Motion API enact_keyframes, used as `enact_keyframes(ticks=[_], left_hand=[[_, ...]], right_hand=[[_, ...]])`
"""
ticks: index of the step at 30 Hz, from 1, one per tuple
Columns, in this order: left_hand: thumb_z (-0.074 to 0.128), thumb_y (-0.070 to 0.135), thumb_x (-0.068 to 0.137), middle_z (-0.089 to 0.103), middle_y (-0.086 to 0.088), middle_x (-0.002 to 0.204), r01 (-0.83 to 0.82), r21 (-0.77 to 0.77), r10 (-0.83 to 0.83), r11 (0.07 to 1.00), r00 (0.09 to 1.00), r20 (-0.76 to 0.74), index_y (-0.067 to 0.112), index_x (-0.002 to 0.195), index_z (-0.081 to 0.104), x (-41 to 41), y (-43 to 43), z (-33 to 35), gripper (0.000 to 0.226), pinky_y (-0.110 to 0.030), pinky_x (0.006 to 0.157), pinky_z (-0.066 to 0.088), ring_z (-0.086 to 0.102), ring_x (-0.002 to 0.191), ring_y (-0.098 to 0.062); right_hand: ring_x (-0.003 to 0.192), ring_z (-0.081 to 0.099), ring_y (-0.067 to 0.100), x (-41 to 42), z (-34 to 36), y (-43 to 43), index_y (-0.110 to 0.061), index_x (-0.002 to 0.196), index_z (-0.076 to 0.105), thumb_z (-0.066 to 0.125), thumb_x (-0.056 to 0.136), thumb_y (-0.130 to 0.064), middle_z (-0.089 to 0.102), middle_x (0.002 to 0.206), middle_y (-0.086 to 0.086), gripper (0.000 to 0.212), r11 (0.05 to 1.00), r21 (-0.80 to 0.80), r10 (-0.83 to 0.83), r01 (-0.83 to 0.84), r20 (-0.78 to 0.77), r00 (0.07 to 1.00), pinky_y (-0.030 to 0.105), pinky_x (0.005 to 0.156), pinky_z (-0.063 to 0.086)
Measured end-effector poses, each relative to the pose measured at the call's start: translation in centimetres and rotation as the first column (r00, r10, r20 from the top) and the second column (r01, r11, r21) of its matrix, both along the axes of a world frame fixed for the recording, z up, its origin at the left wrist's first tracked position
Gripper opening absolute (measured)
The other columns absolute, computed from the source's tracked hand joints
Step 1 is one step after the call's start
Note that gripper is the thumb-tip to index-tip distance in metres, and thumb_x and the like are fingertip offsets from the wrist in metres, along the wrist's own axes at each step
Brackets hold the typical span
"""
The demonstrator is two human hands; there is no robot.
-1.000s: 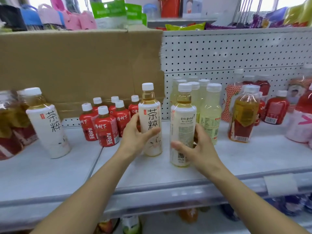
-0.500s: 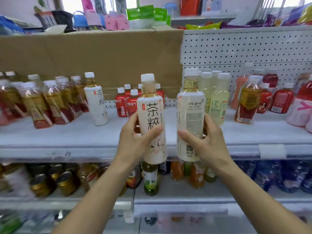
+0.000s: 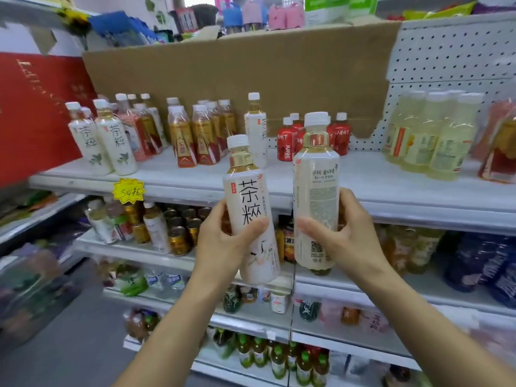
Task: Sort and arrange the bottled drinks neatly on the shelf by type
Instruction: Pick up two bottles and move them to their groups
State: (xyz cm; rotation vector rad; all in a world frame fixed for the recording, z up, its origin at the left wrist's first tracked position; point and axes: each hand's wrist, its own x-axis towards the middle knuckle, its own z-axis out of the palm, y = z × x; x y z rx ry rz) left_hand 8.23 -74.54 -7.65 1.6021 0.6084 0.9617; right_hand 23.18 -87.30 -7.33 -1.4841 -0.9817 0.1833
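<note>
Our left hand [image 3: 223, 241] grips one white tea bottle [image 3: 251, 208], our right hand [image 3: 343, 236] another [image 3: 315, 191]; fingers hide both lower labels.

Both bare forearms reach up from the lower corners and draw toward each other at mid-frame, wrists level and close together. The left hand [image 3: 223, 243] grips the lower half of the left bottle [image 3: 250, 202], with its thumb lying across the front of the label and its fingers curled behind. The right hand [image 3: 347, 241] mirrors it around the right bottle [image 3: 315, 191], thumb pointing inward across the front and fingers wrapped round the far side. The two hands are near each other but apart, and the left bottle tilts slightly.
</note>
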Motion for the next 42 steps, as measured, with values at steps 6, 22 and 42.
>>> enact_keyframes(ticks=[6, 22, 42], left_hand=[[0.079, 0.022, 0.081, 0.074, 0.008, 0.108, -0.044, 0.005, 0.044, 0.999, 0.999, 0.004, 0.026, 0.119, 0.063, -6.8, 6.9, 0.0, 0.042, -0.036, 0.082, 0.06, 0.072, 0.096, -0.009], [0.08, 0.021, 0.08, 0.075, 0.009, 0.106, -0.072, 0.005, 0.072, 0.997, 0.997, -0.029, 0.027, 0.118, 0.064, -23.1, 31.4, 0.5, 0.042, -0.037, 0.081, 0.06, 0.072, 0.094, -0.009], [0.082, 0.026, 0.078, 0.073, 0.011, 0.107, -0.258, 0.116, 0.24, 0.959, 0.959, 0.15, 0.033, 0.114, 0.062, -19.9, 54.0, 1.9, 0.042, -0.041, 0.081, 0.059, 0.069, 0.101, -0.013]], right_hand=[[0.097, 0.066, -0.006, -6.6, -0.2, 7.7, -0.029, 0.125, 0.052, 0.081, 0.078, -0.033, 0.068, 0.11, -0.016, 0.055, 0.997, -0.013, 0.076, -0.076, -0.001, 0.997, 0.015, 0.072, 0.056], [0.085, 0.064, -0.013, -21.2, 0.1, 32.5, -0.031, 0.115, 0.054, 0.079, 0.079, -0.025, 0.067, 0.1, -0.019, 0.044, 0.998, 0.048, 0.054, -0.049, -0.104, 0.993, 0.006, 0.059, 0.05], [0.096, 0.064, -0.005, -14.3, 1.7, 52.1, -0.024, 0.127, 0.049, 0.079, 0.079, -0.026, 0.066, 0.112, -0.015, 0.057, 0.988, 0.107, -0.115, 0.113, 0.009, 0.993, 0.02, 0.073, 0.053]])
